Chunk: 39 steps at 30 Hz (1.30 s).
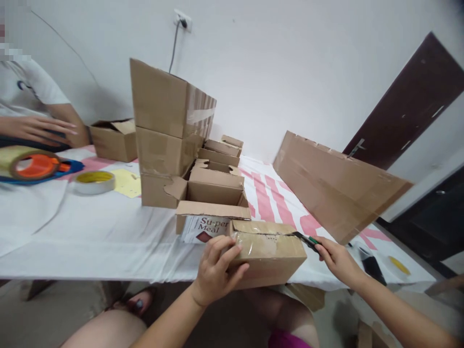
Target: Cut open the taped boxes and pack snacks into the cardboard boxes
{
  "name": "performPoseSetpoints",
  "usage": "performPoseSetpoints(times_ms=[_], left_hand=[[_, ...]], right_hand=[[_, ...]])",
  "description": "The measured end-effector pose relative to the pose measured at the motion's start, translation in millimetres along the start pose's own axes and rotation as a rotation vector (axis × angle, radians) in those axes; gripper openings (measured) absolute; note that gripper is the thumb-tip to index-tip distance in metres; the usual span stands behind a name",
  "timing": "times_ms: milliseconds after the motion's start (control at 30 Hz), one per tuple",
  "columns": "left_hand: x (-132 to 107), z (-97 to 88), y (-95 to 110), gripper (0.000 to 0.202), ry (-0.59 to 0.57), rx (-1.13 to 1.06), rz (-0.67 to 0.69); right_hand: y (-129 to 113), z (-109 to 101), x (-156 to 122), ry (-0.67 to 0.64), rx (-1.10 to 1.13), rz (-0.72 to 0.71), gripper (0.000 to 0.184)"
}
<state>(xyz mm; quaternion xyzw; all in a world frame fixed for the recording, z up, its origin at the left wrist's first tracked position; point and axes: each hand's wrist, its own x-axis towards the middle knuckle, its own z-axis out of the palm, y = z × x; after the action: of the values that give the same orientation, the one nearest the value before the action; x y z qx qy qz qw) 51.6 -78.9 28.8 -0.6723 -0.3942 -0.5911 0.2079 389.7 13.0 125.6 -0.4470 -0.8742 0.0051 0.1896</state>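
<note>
A small taped cardboard box [270, 251] lies at the near edge of the white-covered table [90, 237]. My left hand [217, 268] grips the box's left end, fingers curled over its top. My right hand [339, 261] is closed on a green-and-black utility knife [306, 239]. The knife's tip touches the tape seam at the box's top right corner.
Stacked cardboard boxes [170, 130] and open boxes [213, 191] stand behind. A flattened carton [333, 188] leans at the right. Tape rolls [93, 181] and a tape dispenser [34, 166] lie at the left near another person's hand [36, 128]. A dark door [409, 106] is far right.
</note>
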Motion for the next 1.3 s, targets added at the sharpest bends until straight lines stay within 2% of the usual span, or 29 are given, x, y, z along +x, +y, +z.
performPoseSetpoints(times_ms=[100, 233, 300, 467, 533, 600, 700, 800, 900, 967, 1067, 1200, 1300], left_hand=[[3, 0.3, -1, 0.041, 0.004, -0.033, -0.073], [9, -0.8, -2, 0.041, -0.019, -0.068, -0.147], [10, -1.2, -3, 0.040, -0.049, -0.098, -0.178], [9, -0.3, 0, 0.040, -0.086, -0.182, -0.234], [9, 0.2, 1, 0.040, -0.100, -0.194, -0.228], [9, 0.7, 0, 0.040, -0.120, -0.193, -0.210], [10, 2.1, -2, 0.039, -0.128, -0.182, -0.195], [9, 3.6, -3, 0.036, -0.116, -0.181, -0.191], [9, 4.2, -3, 0.034, -0.096, -0.184, -0.187], [9, 4.4, -2, 0.033, -0.089, -0.182, -0.189], [9, 4.8, -2, 0.032, -0.087, -0.182, -0.191], [9, 5.6, -2, 0.031, -0.078, -0.180, -0.184], [9, 5.5, -3, 0.030, -0.082, -0.184, -0.178]], right_hand=[[5, 9, -4, 0.087, 0.042, 0.040, 0.037], [23, 26, -10, 0.182, -0.035, 0.078, 0.035], [35, 39, -15, 0.150, -0.110, 0.074, 0.032], [60, 78, -29, -0.071, -0.269, 0.011, 0.030], [65, 88, -31, -0.093, -0.301, 0.004, 0.028], [67, 93, -31, -0.097, -0.315, 0.020, 0.026], [66, 89, -22, -0.097, -0.272, 0.029, 0.025], [61, 76, -3, 0.053, -0.119, 0.048, 0.027], [44, 58, 22, 0.193, -0.030, 0.084, 0.033], [22, 45, 37, 0.266, 0.012, 0.076, 0.033], [-25, 28, 53, 0.352, 0.135, -0.099, 0.022], [-80, 25, 69, 0.242, 0.200, -0.358, 0.014], [-102, 33, 80, 0.139, 0.199, -0.448, 0.020]])
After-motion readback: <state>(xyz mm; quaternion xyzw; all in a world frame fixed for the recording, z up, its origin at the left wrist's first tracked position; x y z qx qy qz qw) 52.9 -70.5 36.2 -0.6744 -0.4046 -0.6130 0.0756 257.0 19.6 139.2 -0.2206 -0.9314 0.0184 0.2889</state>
